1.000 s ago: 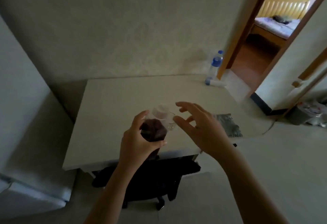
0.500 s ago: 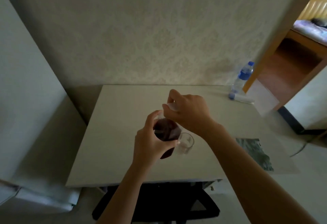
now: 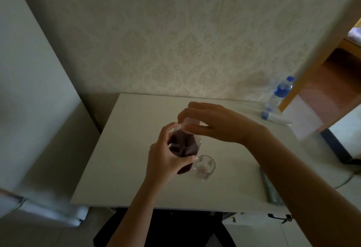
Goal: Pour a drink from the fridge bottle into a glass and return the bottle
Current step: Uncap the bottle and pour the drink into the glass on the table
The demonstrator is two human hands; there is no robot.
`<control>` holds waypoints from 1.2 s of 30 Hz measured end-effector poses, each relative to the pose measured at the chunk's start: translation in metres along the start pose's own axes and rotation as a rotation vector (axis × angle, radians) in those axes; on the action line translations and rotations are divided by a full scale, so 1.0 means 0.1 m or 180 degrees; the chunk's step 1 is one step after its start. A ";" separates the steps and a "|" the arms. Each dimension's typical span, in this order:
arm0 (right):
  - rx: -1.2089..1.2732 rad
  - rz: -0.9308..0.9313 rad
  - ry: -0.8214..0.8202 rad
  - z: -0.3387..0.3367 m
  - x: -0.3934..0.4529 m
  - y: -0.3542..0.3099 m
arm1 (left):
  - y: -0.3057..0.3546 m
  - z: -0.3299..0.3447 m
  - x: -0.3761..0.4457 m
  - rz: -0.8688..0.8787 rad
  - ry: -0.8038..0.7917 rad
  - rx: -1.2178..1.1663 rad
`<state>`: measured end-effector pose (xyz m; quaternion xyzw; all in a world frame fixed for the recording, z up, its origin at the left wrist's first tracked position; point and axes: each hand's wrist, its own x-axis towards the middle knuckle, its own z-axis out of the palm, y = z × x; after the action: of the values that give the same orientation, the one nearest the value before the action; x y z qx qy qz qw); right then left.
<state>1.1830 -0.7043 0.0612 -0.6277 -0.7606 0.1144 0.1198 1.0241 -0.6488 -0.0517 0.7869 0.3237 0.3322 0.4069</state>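
Left hand (image 3: pixel 166 160) grips the bottle (image 3: pixel 182 146) over the table (image 3: pixel 127 158); right hand (image 3: pixel 213 123) pinches its cap (image 3: pixel 188 122). Glass (image 3: pixel 205 165) beside it appears unfilled: uncapping, pouring, return outstanding.

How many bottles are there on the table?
2 standing: the dark drink bottle, held by the left hand and right hand, and the blue-capped water bottle at the far right corner. Others may be out of view.
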 end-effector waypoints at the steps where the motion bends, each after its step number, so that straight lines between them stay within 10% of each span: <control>1: -0.0014 -0.0021 -0.0042 -0.02 -0.01 0.01 | -0.01 0.01 0.01 -0.0001 0.0010 0.0025; 19: 0.0113 0.0089 -0.0084 -0.08 -0.11 0.26 | -0.11 0.11 0.16 0.0067 -0.0242 0.0140; 27: -0.1012 0.0366 0.0455 0.18 0.06 0.21 | -0.04 0.19 0.17 0.0062 -0.0131 0.0195; 36: -0.0206 -0.0043 -0.0422 -0.10 -0.07 0.33 | -0.12 0.14 0.17 -0.0049 -0.0373 -0.0050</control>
<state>1.2185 -0.7046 0.0593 -0.6171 -0.7744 0.1303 0.0496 1.0417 -0.6364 -0.0635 0.7993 0.3027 0.2849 0.4339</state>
